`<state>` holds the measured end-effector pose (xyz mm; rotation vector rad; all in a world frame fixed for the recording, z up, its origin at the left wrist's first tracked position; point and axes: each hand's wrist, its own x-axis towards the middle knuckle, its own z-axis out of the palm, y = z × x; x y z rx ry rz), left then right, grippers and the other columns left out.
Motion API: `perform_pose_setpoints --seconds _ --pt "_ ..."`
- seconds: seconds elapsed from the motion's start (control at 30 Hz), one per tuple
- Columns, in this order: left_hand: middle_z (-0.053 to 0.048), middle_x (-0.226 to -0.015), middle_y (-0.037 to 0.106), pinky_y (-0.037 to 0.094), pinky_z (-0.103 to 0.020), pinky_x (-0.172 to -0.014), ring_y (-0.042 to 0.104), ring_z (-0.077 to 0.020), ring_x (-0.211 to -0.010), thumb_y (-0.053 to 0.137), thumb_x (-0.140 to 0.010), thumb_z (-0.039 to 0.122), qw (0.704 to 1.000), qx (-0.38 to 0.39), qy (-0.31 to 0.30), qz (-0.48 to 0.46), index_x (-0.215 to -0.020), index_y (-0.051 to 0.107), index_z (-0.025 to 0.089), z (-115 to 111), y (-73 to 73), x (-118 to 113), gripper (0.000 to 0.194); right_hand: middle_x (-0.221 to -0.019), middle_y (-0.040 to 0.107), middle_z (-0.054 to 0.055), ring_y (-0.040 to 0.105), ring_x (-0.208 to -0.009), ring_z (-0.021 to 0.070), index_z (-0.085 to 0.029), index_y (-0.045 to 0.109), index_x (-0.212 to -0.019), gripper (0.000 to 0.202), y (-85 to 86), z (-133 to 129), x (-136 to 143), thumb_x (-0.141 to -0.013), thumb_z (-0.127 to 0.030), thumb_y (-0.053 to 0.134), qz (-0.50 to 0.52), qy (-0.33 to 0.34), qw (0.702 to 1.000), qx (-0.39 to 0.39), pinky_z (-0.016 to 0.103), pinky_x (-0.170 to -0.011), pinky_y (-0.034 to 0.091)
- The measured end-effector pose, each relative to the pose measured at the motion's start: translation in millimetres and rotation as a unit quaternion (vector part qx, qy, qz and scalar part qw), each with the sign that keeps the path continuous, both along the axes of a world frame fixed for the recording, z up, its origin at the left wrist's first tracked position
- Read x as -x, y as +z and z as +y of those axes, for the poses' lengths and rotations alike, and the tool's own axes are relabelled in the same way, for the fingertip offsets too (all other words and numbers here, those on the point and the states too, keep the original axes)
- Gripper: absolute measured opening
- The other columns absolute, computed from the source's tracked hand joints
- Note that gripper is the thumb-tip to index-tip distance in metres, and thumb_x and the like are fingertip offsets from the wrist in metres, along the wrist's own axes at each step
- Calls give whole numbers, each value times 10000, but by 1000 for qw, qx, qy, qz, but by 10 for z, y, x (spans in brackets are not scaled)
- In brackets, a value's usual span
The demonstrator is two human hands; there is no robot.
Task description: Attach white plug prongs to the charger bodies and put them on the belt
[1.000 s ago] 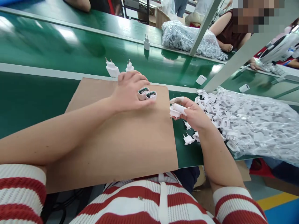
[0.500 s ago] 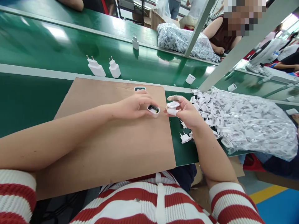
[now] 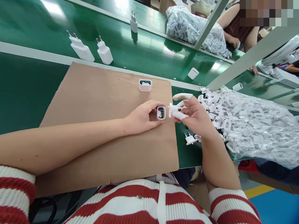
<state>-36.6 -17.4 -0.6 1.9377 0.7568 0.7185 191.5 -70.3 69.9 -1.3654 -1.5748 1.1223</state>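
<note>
Between the thumb and fingers of my left hand [image 3: 145, 117] is a white charger housing [image 3: 161, 113], its open end turned right and dark parts showing inside. Just to its right, my right hand [image 3: 193, 112] pinches a white two-pin plug cap [image 3: 173, 109]; the pins point back toward the palm. A small gap separates cap and housing. White covers sit on several fingertips of my right hand. A second open charger housing [image 3: 145, 85] stands upright near the far edge of the cardboard sheet [image 3: 105, 155].
Loose plug caps [image 3: 213, 107] spill from a clear plastic bag [image 3: 261, 127] at right. Finished-looking chargers [image 3: 105, 53] stand on the green bench behind. A metal post [image 3: 245, 59] slants across the right side. Across the bench a co-worker's arm [image 3: 230, 31] rests near another bag [image 3: 184, 26].
My left hand has turned the housing so its opening faces right. My right hand has turned the plug cap toward it. The camera view has shifted.
</note>
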Motion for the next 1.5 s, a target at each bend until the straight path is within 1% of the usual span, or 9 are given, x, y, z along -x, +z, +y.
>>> perform_pose_setpoints --seconds 0.07,0.13,0.3,0.4,0.5,0.73,0.93,1.33,1.5 --pt "-106 -1426 642 539 -406 -1120 667 -249 -1219 743 -891 371 999 9 -41 -25 -1490 526 213 27 -8 28 656 -937 724 -5 680 -729 133 -277 706 -1170 295 40 -28 32 -885 -316 769 7 -1 1000 13 305 -690 635" --pt "-124 -1458 618 536 -432 -1129 657 -269 -1238 809 -836 410 999 5 -26 -23 -1478 537 208 49 -14 52 726 -913 741 14 710 -781 164 -253 734 -1048 188 55 -34 51 -896 -355 775 20 1 999 28 323 -694 648" --pt "-84 -1126 729 586 -382 -957 693 -246 -1034 753 -913 454 1000 0 -24 -18 -1144 726 204 90 -4 58 341 -1056 780 48 747 -852 203 -250 753 -1153 416 -21 15 49 -778 -349 905 43 -2 997 59 407 -830 662" --pt "-78 -1129 733 583 -349 -939 699 -235 -1032 762 -911 417 998 2 -36 -42 -1171 747 206 96 8 51 336 -997 746 52 693 -813 182 -243 783 -1084 285 -68 28 57 -834 -359 857 -74 -30 995 -55 358 -746 629" --pt "-77 -1091 736 583 -348 -923 700 -239 -1016 775 -899 422 999 11 -24 -44 -1118 771 199 92 13 51 312 -991 709 50 673 -870 189 -257 796 -1002 139 -110 22 98 -889 -337 803 -190 -50 961 -193 335 -727 604" --pt "-62 -1069 749 575 -332 -880 701 -235 -999 764 -902 446 998 7 -12 -53 -1071 791 207 87 9 62 294 -859 697 37 677 -786 187 -269 810 -1072 160 -274 22 199 -946 -361 781 -287 -22 920 -268 324 -691 547" --pt "-59 -1035 740 567 -326 -829 697 -227 -949 747 -898 444 999 5 -11 -44 -1021 792 195 83 27 61 282 -927 746 44 735 -860 192 -287 812 -1117 161 -290 32 194 -971 -266 750 -266 -25 899 -347 319 -736 573" --pt "-60 -1021 734 549 -298 -798 690 -202 -904 739 -891 399 999 -8 -3 -49 -995 792 187 68 3 54 242 -803 675 24 677 -780 177 -267 819 -1031 146 -279 18 262 -973 -217 695 -391 -23 847 -359 281 -633 472" --pt "-72 -1041 732 553 -316 -829 692 -218 -942 743 -887 424 999 -8 7 -47 -1017 783 175 71 -35 30 283 -859 703 25 658 -743 168 -260 818 -1017 140 -259 20 292 -948 -237 698 -410 -32 856 -314 279 -597 428"
